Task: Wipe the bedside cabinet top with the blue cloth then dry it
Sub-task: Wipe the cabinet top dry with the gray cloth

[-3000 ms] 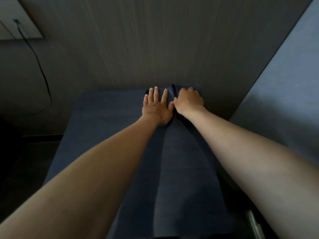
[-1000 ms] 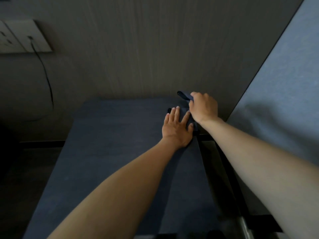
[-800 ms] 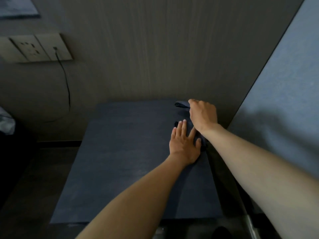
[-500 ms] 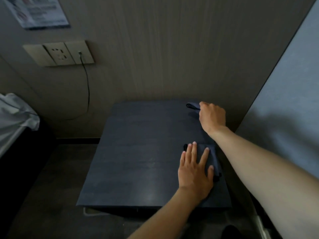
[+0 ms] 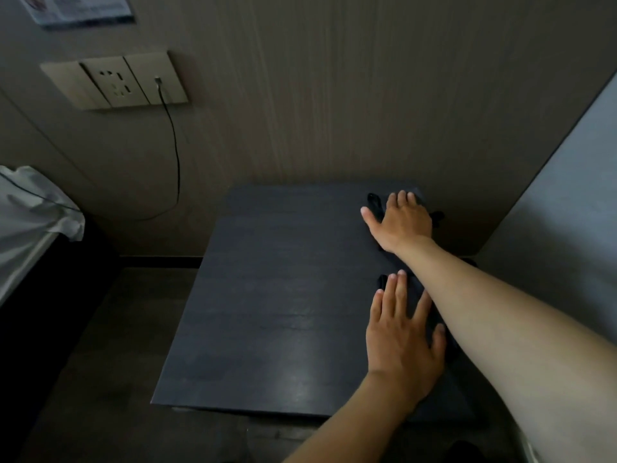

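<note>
The dark bedside cabinet top (image 5: 267, 295) fills the middle of the view. My left hand (image 5: 402, 342) lies flat with spread fingers on a dark blue cloth (image 5: 384, 281) near the right front of the top; most of that cloth is hidden under the palm and my right forearm. My right hand (image 5: 400, 222) presses flat on a second dark cloth (image 5: 374, 203) at the back right corner, fingers straight and thumb out to the left.
A wood-grain wall (image 5: 334, 95) stands right behind the cabinet. A socket plate (image 5: 117, 81) with a black cable (image 5: 177, 162) hangs at the left. White bedding (image 5: 30, 208) shows at the far left. A grey padded panel (image 5: 561, 212) borders the right side.
My left hand has stayed flat on its cloth near the cabinet's front right. My right hand has opened from a curled grip to flat on the far cloth. The view has pulled back.
</note>
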